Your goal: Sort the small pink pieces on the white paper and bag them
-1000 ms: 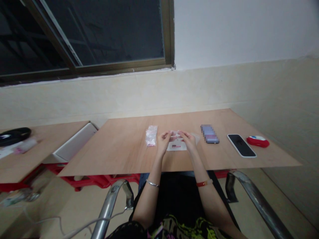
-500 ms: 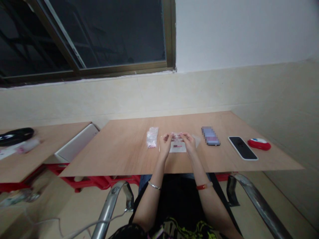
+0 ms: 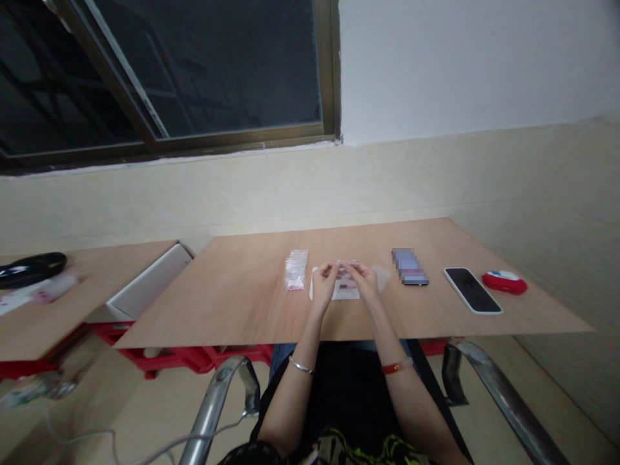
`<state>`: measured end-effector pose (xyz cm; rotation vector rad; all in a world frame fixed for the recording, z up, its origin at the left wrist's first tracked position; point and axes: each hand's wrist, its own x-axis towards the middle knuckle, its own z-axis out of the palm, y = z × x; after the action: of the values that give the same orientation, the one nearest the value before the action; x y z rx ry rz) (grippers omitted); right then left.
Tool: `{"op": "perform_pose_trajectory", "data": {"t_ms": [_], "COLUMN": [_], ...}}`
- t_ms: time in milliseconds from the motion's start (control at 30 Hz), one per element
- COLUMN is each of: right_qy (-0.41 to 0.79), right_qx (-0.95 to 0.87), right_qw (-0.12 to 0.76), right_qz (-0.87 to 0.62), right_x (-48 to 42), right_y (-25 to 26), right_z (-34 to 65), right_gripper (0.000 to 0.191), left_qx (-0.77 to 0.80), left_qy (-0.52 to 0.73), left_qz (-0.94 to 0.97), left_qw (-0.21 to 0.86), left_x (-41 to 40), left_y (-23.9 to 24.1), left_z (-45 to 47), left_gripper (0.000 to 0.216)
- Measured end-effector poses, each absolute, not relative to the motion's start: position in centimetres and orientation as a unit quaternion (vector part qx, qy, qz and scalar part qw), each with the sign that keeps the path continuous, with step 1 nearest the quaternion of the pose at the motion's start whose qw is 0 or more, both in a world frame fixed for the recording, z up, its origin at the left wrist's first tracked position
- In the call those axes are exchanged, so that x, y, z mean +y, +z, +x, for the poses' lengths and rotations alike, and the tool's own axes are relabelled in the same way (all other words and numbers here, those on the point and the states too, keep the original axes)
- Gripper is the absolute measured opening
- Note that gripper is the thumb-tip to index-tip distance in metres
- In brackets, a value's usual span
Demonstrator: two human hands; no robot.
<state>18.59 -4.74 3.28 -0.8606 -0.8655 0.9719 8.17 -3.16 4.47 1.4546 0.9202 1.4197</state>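
Over the middle of the table, my left hand (image 3: pixel 324 283) and my right hand (image 3: pixel 364 279) meet at the fingertips. Both are closed in a pinch on a small clear plastic bag (image 3: pixel 343 272), mostly hidden by the fingers. Beneath them lies a white sheet (image 3: pixel 345 294) with a small dark reddish print or piece on it. A translucent sheet (image 3: pixel 382 278) sticks out to the right of my right hand. Left of my hands lies an overlapping row of small clear bags (image 3: pixel 296 270) with pinkish edges.
On the wooden table (image 3: pixel 242 297) to the right lie a phone with a blurred screen (image 3: pixel 409 267), a white-edged phone (image 3: pixel 472 290) and a red case (image 3: pixel 504 283). Metal chair arms (image 3: pixel 213 400) flank me. A second table (image 3: pixel 97 278) at left bears a black coiled item (image 3: pixel 31 270).
My hands have drawn together, so the fingertips now meet where the clear bag was stretched between them. The things on the table lie as before.
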Motion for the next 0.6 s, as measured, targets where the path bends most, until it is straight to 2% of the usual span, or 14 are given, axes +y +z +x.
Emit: {"op": "perform_pose_trajectory", "data": {"t_ms": [433, 600], "right_qy": [0.416, 0.458], "right_qx": [-0.379, -0.36], "right_qw": [0.728, 0.704], "right_qz": [-0.392, -0.406], "right_x": [-4.5, -4.9], "right_y": [2.7, 3.3], "right_z": [18.5, 18.5], "right_gripper": [0.025, 0.033], "left_qx": [0.383, 0.4], "left_qy": [0.564, 0.56], "left_qz": [0.604, 0.6], "left_qw": [0.413, 0.407], "left_x": [-3.9, -3.9], "left_y": [5.4, 5.7], "left_z": [8.3, 8.3], "left_gripper": [0.022, 0.023]}}
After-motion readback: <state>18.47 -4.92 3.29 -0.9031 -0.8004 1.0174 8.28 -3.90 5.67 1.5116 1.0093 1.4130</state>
